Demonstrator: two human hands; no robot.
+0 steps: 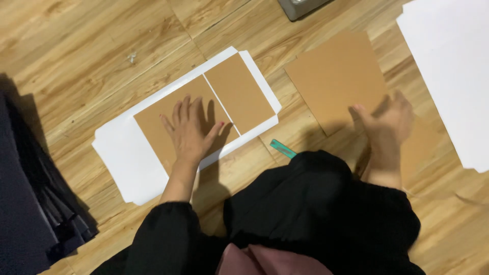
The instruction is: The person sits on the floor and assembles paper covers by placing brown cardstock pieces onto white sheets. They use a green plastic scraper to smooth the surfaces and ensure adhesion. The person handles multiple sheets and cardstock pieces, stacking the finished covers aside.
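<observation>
the left hand [191, 133] lies flat, fingers spread, pressing the larger brown card panel [168, 127] down onto a white sheet [119, 158] that lies on the wooden floor [76, 66]; it closes on nothing, only bearing down with the palm. just beside that panel, apart from it by a narrow white gap, a second, smaller brown panel [239, 94] lies on the same sheet. the right hand [387, 127] is blurred, reaching over a loose piece of brown card [336, 76] well to the right; its fingers seem loosely open and resting on or near the card's lower edge, but whether they have hold of it i cannot tell. a teal cutter or pen-like tool [281, 148] lies on the floor between the two hands, partly hidden by the black-clad knee. more white sheets [448, 76] lie at the far right, a grey object [300, 6] pokes in at the top edge, and dark folded material [30, 203] lies at the left. by my reading, the step in hand is seating the panels on the white sheet, side by side with an even gap. the next move would call for keeping the pressed panel from sliding and holding the gap parallel.
</observation>
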